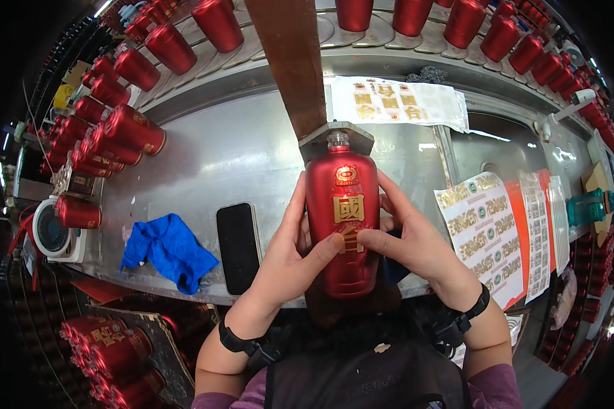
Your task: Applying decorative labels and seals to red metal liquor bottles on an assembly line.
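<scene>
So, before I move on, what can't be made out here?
All in the head view:
Back of the held red bottle: faces away from the camera.
Some fingertips of the left hand and right hand: behind that bottle.
Top-centre bottle: upper end cut off by the picture's edge.
Whatever lies under the blue cloth: covered by it.

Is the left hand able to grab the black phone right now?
Probably yes: the phone lies uncovered beside the left hand, though that hand would first have to leave the red bottle.
</scene>
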The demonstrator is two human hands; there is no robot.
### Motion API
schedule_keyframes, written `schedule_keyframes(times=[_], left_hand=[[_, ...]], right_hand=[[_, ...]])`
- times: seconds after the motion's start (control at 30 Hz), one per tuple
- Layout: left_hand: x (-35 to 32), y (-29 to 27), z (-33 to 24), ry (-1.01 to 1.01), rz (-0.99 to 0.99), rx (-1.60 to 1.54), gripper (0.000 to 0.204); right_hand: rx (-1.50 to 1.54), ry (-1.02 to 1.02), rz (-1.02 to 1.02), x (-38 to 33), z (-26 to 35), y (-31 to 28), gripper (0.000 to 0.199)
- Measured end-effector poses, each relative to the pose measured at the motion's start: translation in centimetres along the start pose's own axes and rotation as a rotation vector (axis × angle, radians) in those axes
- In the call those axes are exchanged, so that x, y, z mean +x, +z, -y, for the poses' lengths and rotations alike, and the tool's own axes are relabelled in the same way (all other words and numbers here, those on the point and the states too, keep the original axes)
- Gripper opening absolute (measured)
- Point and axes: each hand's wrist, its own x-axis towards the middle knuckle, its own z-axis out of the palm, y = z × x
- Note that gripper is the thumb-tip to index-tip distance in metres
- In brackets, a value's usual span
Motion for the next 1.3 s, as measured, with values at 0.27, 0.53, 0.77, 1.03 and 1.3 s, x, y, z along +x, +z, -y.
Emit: schedule_keyframes(times=[0.27,0.53,0.77,1.03,1.3], left_hand=[[-0.1,-0.3,0.2,-0.043,-0.060,-0.090,0.082],[0.1,0.2,0.4,0.042,-0.027,0.033,0.089],[0.3,0.3,0.1,0.010,-0.021,-0.002,0.086],[0.5,0.0,0.2,0.024,-0.028,-0.024,0.082],[2.5,0.3,-0.8,-0.033,-0.169,-0.028,0.077]], right_hand=[[0.073,0.073,-0.009,-0.2,0.4,-0.3,0.091],[-0.058,0.041,-0.007,-0.8,0.5,0.3,0.091],[0.041,0.061,0.000,-0.3,-0.3,-0.5,0.087],[0.079,0.045,-0.017,-0.1,-1.0,-0.7,0.078],[-0.142,-0.008,-0.123,1.1,0.0,-0.3,0.076]])
